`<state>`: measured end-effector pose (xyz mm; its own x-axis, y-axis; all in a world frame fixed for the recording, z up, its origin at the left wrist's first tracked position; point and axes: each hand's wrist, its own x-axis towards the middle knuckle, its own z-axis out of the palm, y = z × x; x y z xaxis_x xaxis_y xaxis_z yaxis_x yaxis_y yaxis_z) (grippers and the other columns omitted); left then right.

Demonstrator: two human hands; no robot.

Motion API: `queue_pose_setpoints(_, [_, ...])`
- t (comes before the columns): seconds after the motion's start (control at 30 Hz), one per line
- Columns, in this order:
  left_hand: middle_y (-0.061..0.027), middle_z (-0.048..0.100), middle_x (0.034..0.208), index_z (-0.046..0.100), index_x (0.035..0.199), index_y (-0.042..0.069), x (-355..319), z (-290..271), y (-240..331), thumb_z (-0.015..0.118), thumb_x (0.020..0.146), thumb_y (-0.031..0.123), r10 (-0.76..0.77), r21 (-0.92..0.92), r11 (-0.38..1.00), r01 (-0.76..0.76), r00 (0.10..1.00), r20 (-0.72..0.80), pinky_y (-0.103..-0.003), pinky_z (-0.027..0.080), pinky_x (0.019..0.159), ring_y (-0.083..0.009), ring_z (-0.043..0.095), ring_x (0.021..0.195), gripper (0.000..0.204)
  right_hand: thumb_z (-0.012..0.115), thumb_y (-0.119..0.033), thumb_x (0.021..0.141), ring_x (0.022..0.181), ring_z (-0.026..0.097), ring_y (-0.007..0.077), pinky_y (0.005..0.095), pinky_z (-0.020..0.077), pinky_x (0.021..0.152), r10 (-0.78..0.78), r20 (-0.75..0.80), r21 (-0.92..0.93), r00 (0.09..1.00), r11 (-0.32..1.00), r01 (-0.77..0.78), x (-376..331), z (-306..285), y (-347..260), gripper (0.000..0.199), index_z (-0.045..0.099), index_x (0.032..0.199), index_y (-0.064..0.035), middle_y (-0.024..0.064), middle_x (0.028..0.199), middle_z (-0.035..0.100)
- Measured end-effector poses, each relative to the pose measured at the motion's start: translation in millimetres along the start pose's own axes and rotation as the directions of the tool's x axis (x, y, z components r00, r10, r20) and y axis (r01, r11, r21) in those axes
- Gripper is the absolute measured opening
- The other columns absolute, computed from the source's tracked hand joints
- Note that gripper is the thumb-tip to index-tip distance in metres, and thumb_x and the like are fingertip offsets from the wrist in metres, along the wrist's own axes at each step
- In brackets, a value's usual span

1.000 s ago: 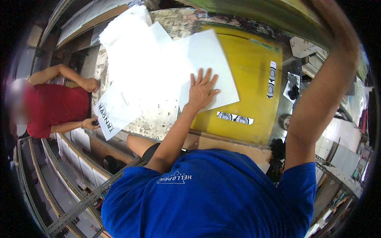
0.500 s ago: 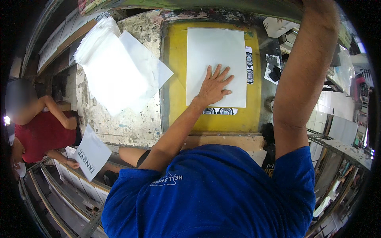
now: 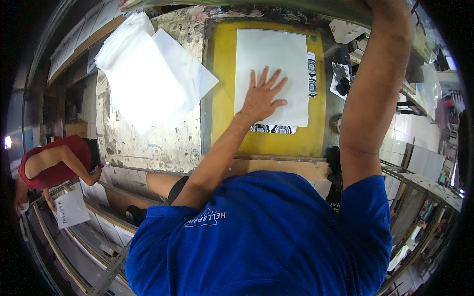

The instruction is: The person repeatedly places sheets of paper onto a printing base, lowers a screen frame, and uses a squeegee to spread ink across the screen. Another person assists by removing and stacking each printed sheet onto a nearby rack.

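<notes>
My left hand (image 3: 261,96) lies flat with spread fingers on a blank white sheet (image 3: 291,49). The sheet, possibly a plastic bag, rests on a yellow board (image 3: 222,140) set on the worktable. Pieces printed with dark round emblems stick out from under it: one strip (image 3: 312,74) along its right side and another (image 3: 282,129) at its near edge. My right forearm (image 3: 375,84) stretches up to the far right, beside a long greenish bar (image 3: 335,12) at the top. The right hand itself is cut off by the picture's upper edge.
A fanned pile of white sheets (image 3: 153,84) lies left of the board on the paint-stained table (image 3: 168,153). Right of the board is a paper with black smears (image 3: 340,79). At the left, a person in a red top (image 3: 59,160) bends over racks, holding a printed sheet (image 3: 71,209).
My left hand has shifted slightly left across the white sheet, still flat. The person at left has bent down and carried the printed sheet lower and to the left, onto or over the rack.
</notes>
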<state>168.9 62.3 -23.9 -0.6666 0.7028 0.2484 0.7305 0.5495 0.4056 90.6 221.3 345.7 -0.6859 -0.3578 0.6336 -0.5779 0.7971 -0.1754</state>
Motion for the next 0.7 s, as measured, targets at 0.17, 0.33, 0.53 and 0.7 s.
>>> queue_pose_setpoints(0.17, [-0.0152,0.052,0.145,0.035,0.155,0.004,-15.2,-84.7,7.4,0.079,0.082,0.045,-0.451,-0.683,0.730,0.033,0.773,-0.446,-0.053,0.030,0.118,-0.0336,0.046,0.138,0.094,0.069,-0.029,0.083,0.065,0.066,0.0159,0.0279,0.0515,0.059,0.190,0.204,0.037,0.960,0.979,-0.202,-36.8,-7.3,-43.0,0.043,0.074,0.115,-0.0003,0.0139,0.082,0.074])
queue_pose_setpoints(0.33, [-0.0123,0.064,0.118,0.051,0.133,-0.006,-54.9,-162.5,33.5,0.091,0.070,0.025,-0.686,-0.858,0.402,-0.320,0.516,-0.514,-0.039,0.051,0.099,-0.0228,0.063,0.113,0.081,0.079,-0.022,0.074,0.068,0.060,0.0271,0.0413,0.0485,0.065,0.106,0.024,-0.112,0.994,0.988,-0.102,-132.5,39.9,-74.8,0.051,0.072,0.125,-0.0272,0.0063,0.074,0.055])
queue_pose_setpoints(0.53, [-0.0100,0.065,0.119,0.059,0.127,-0.004,-175.2,-68.7,0.0,0.097,0.061,0.019,-0.764,-0.923,0.337,0.186,0.626,-0.153,-0.036,0.051,0.097,-0.0217,0.063,0.111,0.079,0.077,-0.019,0.076,0.074,0.058,0.0309,0.0408,0.0469,0.071,0.310,0.186,0.057,0.932,0.944,-0.325,-233.6,109.9,-88.3,0.055,0.069,0.130,-0.0252,0.0096,0.077,0.054])
queue_pose_setpoints(0.7, [-0.0174,0.053,0.144,0.062,0.132,0.002,-190.7,-43.7,-13.4,0.096,0.054,0.022,-0.581,-0.384,0.808,0.446,0.713,-0.393,-0.046,0.039,0.109,-0.0332,0.050,0.129,0.088,0.077,-0.016,0.074,0.089,0.056,0.0308,0.0464,0.0410,0.088,0.379,0.479,-0.026,0.792,0.908,-0.418,-285.2,165.4,-87.8,0.066,0.063,0.138,-0.0230,0.0106,0.092,0.057])
